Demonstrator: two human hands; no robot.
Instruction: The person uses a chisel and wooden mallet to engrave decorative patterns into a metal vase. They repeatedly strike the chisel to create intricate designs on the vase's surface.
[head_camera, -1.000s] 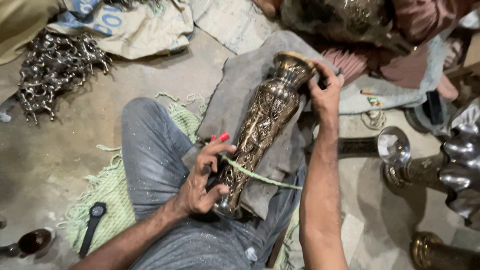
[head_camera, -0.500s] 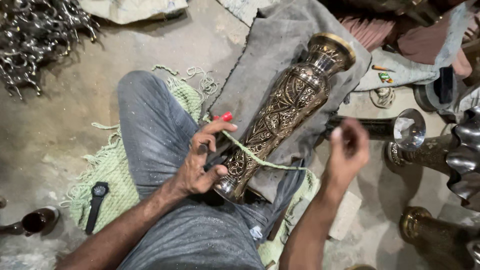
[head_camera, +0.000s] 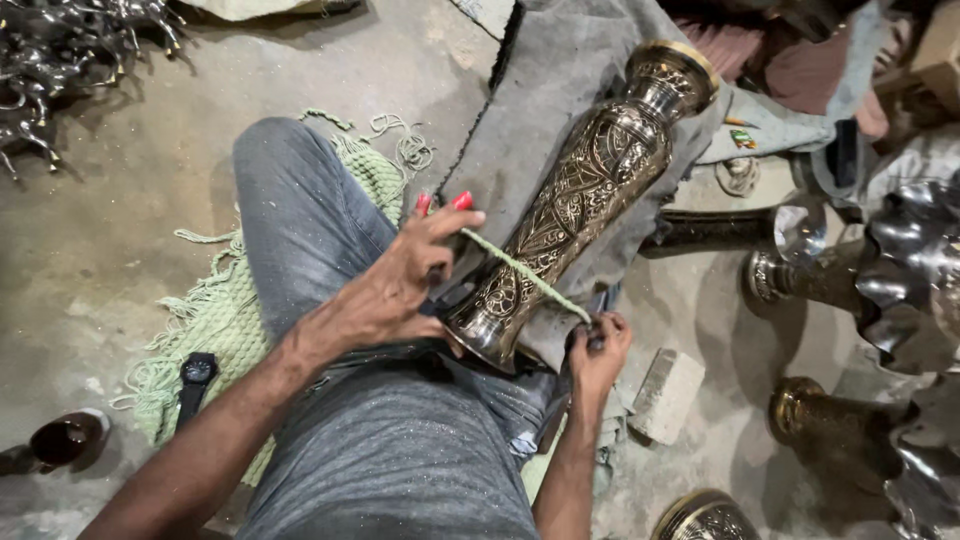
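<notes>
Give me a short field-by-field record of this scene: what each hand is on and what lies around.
Left hand: grips a red-handled tool and one end of a pale green cord
Right hand: pinches the cord's other end
Cord: stretched across the tall engraved brass vase
Vase: lying tilted on a grey cloth over the lap
Nearby: black wristwatch on the floor, grey stone block

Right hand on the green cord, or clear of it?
Touching. The head view shows the right hand closed around the end of the green cord, which runs taut across the engraved brass vase to the left hand.
</notes>
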